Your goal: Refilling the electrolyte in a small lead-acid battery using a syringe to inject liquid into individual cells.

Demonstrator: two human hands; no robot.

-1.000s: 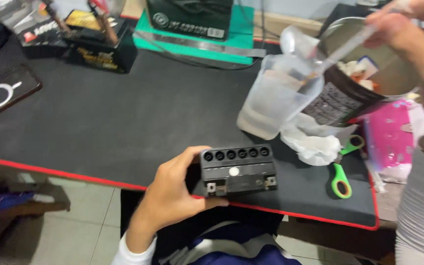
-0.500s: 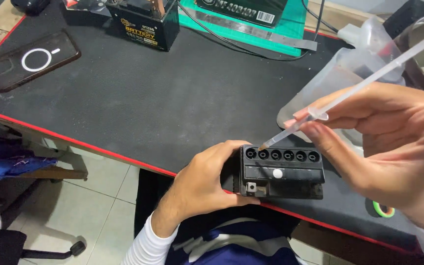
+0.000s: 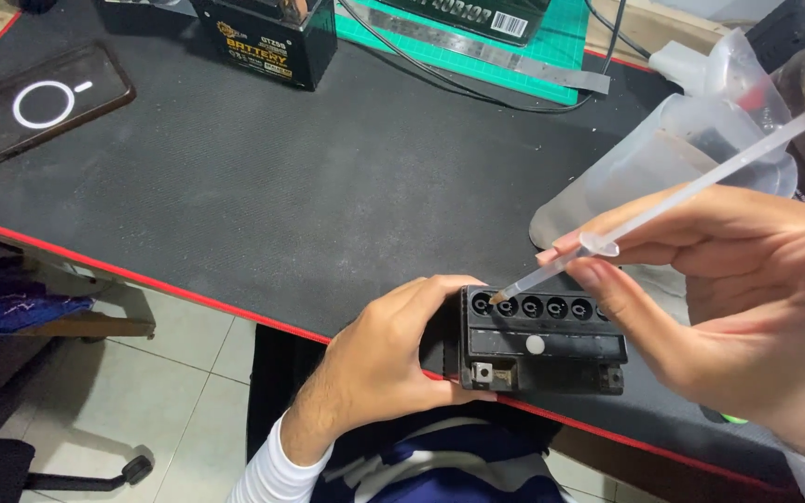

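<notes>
My left hand (image 3: 379,368) grips the left end of a small black battery (image 3: 542,346) with a row of several round filler holes on top, held at the desk's near edge. My right hand (image 3: 729,298) holds a long clear syringe (image 3: 673,200) between its fingers, thumb on the plunger at the upper right. The syringe tip sits at the leftmost hole of the battery.
A black desk mat with a red border (image 3: 263,196) covers the desk. A phone (image 3: 39,102) lies far left, a second black battery (image 3: 272,42) at the back, a green cutting mat with a metal ruler (image 3: 486,47) behind it, a translucent plastic jug (image 3: 663,158) right.
The view has shifted closer over the battery. My right hand has brought the syringe down from the jug; its tip now rests at the leftmost hole.
</notes>
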